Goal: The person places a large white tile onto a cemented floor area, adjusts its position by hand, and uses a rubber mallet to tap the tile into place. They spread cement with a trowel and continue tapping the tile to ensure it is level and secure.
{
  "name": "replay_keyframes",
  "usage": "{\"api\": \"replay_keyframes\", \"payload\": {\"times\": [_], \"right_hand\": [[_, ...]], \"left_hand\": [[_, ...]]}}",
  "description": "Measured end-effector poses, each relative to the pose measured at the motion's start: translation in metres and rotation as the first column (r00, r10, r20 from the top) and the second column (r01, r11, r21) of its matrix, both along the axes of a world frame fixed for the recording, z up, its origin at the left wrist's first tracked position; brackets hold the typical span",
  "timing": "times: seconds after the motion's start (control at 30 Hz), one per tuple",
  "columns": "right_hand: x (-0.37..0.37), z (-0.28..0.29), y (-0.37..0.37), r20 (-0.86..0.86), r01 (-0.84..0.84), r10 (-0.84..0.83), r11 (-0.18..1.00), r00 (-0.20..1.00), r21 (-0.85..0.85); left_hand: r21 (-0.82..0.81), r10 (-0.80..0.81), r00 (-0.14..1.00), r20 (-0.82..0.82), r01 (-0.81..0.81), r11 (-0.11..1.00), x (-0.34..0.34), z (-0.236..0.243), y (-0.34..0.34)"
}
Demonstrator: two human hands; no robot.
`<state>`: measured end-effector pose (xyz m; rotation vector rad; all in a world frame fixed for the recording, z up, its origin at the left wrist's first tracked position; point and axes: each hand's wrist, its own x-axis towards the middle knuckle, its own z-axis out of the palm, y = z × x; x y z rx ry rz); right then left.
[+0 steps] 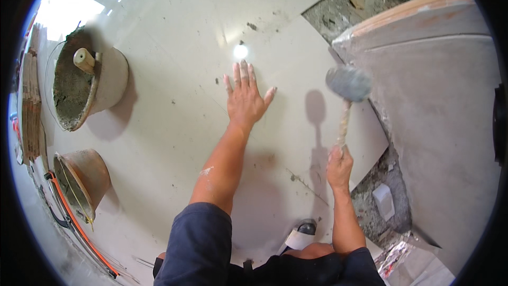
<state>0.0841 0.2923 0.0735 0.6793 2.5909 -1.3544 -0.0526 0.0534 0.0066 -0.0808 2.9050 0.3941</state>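
My left hand [245, 94] lies flat on a large pale glossy floor tile [296, 53], its fingers spread and nothing in them. In my right hand [339, 167] is a rubber mallet, gripped by its light wrapped handle. The dark grey mallet head [349, 83] is held above the tile near its right side, blurred a little, and its shadow falls on the tile to the left. A bright reflection shines just beyond my left fingertips. Small dark crumbs of mortar are scattered over the surface.
On the left stand a large bucket of grey mortar [100, 82] with a tool handle sticking out and a smaller bucket [87, 180]. An orange-edged tool [79, 222] lies beside them. A grey block wall [444, 100] rises at right; rough mortar bed [352, 8] shows beyond, with a white piece [383, 201] nearer.
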Motion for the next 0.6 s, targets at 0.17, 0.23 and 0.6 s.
{"api": "replay_keyframes", "payload": {"times": [0.17,0.23,0.6], "right_hand": [[0.007,0.001,0.009,-0.005,-0.071,0.072,0.991,0.997,0.112],[0.017,-0.005,0.013,-0.033,-0.025,0.028,0.996,0.999,0.089],[0.054,0.025,0.037,-0.108,0.026,-0.034,0.997,0.994,-0.074]], "left_hand": [[0.015,0.008,0.999,-0.049,-0.007,1.000,0.001,-0.001,0.001],[-0.027,0.006,0.998,-0.059,-0.007,1.000,0.002,-0.001,0.002],[-0.089,0.081,0.994,-0.078,-0.088,0.992,0.028,0.001,-0.010]]}}
